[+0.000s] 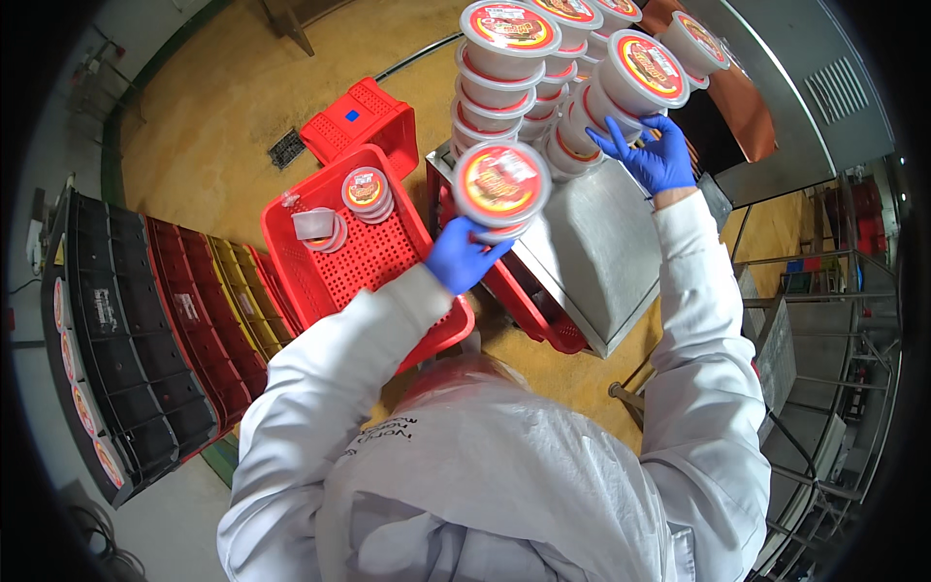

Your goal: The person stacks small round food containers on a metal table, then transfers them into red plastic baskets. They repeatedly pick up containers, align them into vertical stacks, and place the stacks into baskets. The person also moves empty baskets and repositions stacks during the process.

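A round clear plastic tub with a red and yellow printed lid is in my left hand, gloved in blue. My fingers are closed round its lower edge, and it hangs between the red crate and the steel table; the lid is slightly blurred. At the table's far right, my right hand, also in a blue glove, has its fingers apart beside a leaning stack of tubs. Its fingertips are at the side of the stack; whether they touch cannot be told. More stacked tubs stand left of it.
The perforated red crate at left holds several tubs in low stacks. Behind it sits another red crate. The steel table has a bare near part, with a red crate under it. Stacked crates line the left; a steel machine stands far right.
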